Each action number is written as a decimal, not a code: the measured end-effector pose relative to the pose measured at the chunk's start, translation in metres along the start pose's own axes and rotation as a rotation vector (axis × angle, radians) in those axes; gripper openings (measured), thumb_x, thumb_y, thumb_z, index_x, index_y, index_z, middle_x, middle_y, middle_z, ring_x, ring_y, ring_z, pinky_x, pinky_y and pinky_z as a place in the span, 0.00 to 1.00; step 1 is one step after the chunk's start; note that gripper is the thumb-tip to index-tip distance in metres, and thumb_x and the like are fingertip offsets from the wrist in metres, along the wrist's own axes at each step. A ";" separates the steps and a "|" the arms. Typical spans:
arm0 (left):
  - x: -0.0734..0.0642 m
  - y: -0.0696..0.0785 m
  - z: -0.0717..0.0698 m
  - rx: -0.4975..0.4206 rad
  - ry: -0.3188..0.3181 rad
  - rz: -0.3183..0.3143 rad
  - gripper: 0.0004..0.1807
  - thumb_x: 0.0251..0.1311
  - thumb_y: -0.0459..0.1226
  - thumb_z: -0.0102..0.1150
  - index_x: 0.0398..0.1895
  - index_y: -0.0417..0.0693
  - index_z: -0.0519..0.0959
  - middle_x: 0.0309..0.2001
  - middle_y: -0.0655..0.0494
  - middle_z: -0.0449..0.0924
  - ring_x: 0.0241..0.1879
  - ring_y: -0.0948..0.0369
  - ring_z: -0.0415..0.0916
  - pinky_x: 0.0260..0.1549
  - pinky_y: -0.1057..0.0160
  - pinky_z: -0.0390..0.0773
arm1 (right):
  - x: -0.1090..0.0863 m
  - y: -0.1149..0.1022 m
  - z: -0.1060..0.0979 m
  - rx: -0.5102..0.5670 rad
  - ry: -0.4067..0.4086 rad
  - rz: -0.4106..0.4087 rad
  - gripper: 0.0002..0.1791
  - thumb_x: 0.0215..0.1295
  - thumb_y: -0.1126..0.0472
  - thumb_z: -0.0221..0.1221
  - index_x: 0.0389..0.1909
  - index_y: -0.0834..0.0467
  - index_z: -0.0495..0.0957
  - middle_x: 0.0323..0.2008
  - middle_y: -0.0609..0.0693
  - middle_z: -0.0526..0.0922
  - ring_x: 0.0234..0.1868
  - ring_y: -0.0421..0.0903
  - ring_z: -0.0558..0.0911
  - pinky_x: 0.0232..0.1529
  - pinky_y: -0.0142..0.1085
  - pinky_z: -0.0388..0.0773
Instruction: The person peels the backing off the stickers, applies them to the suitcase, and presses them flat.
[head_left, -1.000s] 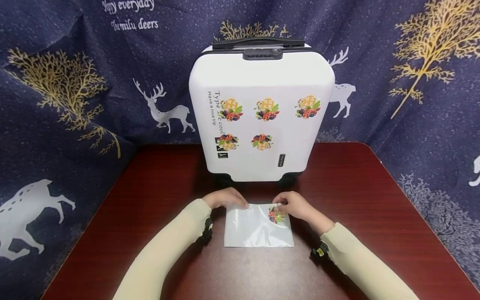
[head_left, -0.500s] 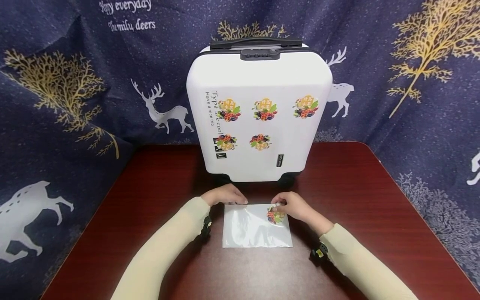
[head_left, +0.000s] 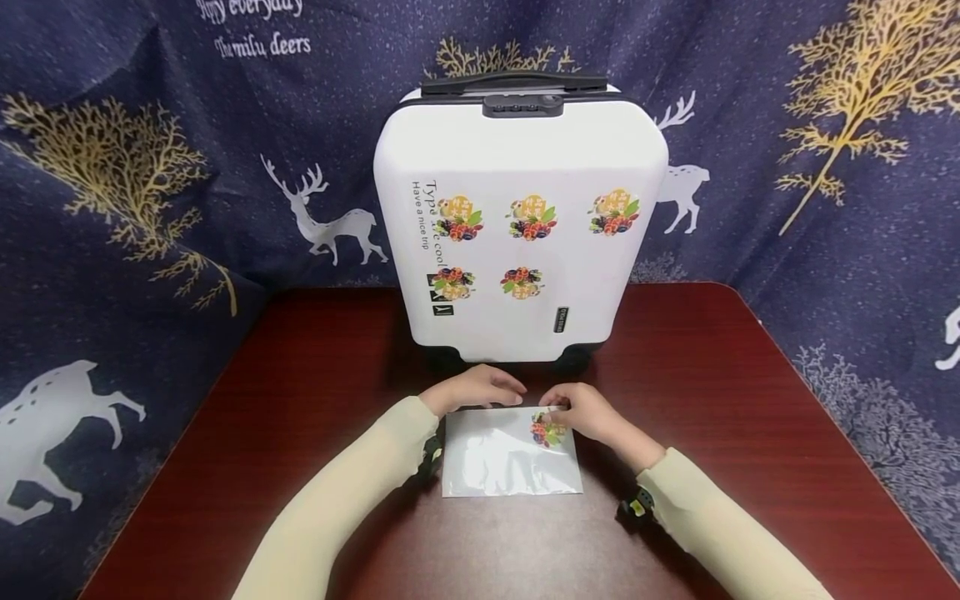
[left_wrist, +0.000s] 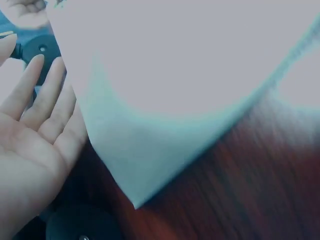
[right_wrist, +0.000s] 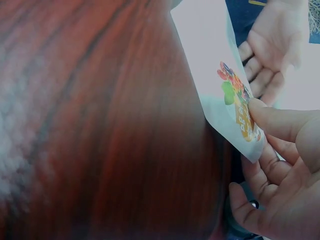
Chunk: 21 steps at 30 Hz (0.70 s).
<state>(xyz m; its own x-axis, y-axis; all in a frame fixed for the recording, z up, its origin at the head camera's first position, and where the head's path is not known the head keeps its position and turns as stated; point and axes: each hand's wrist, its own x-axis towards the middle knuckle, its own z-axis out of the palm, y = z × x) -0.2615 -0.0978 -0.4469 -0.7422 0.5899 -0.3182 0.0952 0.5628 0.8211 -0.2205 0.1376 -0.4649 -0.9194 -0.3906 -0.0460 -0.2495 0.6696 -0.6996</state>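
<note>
A white glossy sheet (head_left: 495,467) with one fruit sticker (head_left: 546,429) at its far right corner is held up in front of the suitcase. My right hand (head_left: 588,410) pinches that corner, thumb on the sticker side and fingers behind, as the right wrist view shows with the sticker (right_wrist: 235,95). Along the sheet's far edge is my left hand (head_left: 480,388), its thumb lifted away. In the left wrist view its fingers (left_wrist: 47,95) stretch out beside the sheet (left_wrist: 150,145); whether they touch it, I cannot tell.
A white suitcase (head_left: 525,142) stands upright at the back of the dark red table (head_left: 705,400). Several fruit stickers (head_left: 533,218) are on its front. A dark blue cloth (head_left: 322,100) with deer and trees hangs behind it.
My left hand has let go of the sheet's far left part and moved right along the far edge, toward my right hand. My right hand keeps its pinch on the corner.
</note>
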 end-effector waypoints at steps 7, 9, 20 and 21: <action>0.004 0.008 0.005 -0.024 0.002 0.025 0.24 0.67 0.45 0.60 0.63 0.46 0.80 0.66 0.49 0.80 0.56 0.61 0.79 0.49 0.62 0.82 | -0.001 -0.001 0.000 0.009 0.012 -0.008 0.06 0.61 0.66 0.68 0.39 0.63 0.86 0.34 0.53 0.86 0.34 0.41 0.76 0.36 0.32 0.75; 0.005 0.010 0.006 -0.019 0.001 0.029 0.24 0.67 0.45 0.60 0.63 0.46 0.80 0.66 0.49 0.80 0.56 0.61 0.79 0.49 0.63 0.82 | 0.000 -0.001 -0.001 0.008 0.016 -0.009 0.06 0.61 0.66 0.67 0.39 0.62 0.86 0.34 0.53 0.86 0.34 0.41 0.76 0.36 0.33 0.75; 0.013 0.012 0.009 0.085 0.005 0.004 0.20 0.65 0.44 0.63 0.57 0.47 0.85 0.59 0.50 0.86 0.53 0.62 0.81 0.51 0.67 0.77 | -0.002 0.000 -0.001 0.022 0.018 0.000 0.06 0.62 0.67 0.67 0.40 0.63 0.86 0.33 0.53 0.86 0.33 0.41 0.76 0.35 0.32 0.75; 0.014 0.012 0.009 0.101 0.003 0.000 0.20 0.64 0.44 0.63 0.56 0.47 0.85 0.58 0.51 0.86 0.53 0.62 0.81 0.51 0.67 0.77 | -0.002 0.000 -0.001 0.020 0.019 0.001 0.06 0.62 0.67 0.67 0.40 0.63 0.86 0.33 0.53 0.86 0.33 0.41 0.76 0.35 0.32 0.75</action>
<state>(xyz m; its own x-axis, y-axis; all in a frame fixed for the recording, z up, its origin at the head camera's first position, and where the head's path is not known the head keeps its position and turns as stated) -0.2644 -0.0779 -0.4461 -0.7440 0.5885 -0.3166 0.1619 0.6183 0.7691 -0.2192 0.1385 -0.4644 -0.9253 -0.3777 -0.0328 -0.2429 0.6571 -0.7136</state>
